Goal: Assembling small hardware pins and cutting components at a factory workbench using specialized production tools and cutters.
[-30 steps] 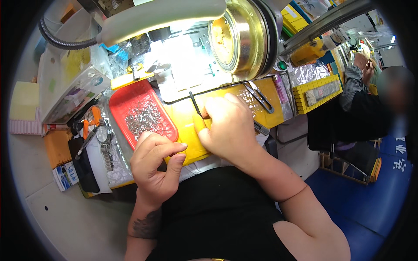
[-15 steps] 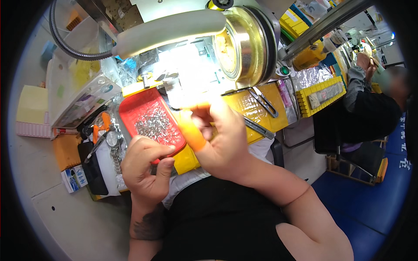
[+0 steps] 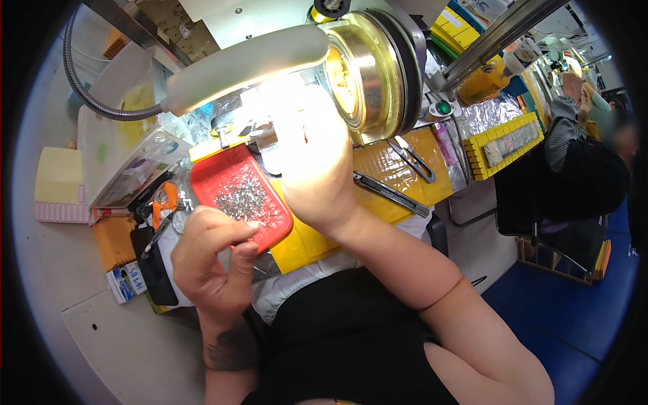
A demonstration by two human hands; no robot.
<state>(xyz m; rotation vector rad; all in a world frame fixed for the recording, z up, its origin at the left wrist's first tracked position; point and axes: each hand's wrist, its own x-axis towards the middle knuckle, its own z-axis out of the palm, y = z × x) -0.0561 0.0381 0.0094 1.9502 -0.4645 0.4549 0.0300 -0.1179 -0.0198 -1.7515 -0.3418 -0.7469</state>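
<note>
My left hand [image 3: 216, 253] hovers at the near left edge of a red tray [image 3: 286, 221], thumb and forefinger curled toward each other in a pinch. Anything between those fingertips is too small to make out. Many tiny silvery metal pieces [image 3: 239, 196] lie spread in the tray. My right hand [image 3: 316, 169] reaches past the tray into the bright work area of a machine, beneath a long pale lamp [image 3: 250, 64]. Glare washes out its fingers, so their grip cannot be read. Beside it stands the machine's round metal-rimmed wheel [image 3: 371, 74].
Right of my forearm, a utility knife [image 3: 391, 194] and metal tweezers [image 3: 413, 160] rest on a yellow-brown surface. A ribbed yellow tray [image 3: 503, 145] is farther right. Orange-handled scissors [image 3: 165, 196] lie left of the red tray. Another person [image 3: 584, 152] sits at the far right.
My right hand has moved away from my left, forward and up into the lit machine area. The left hand has shifted slightly left and keeps its pinched shape. The view has tilted a little.
</note>
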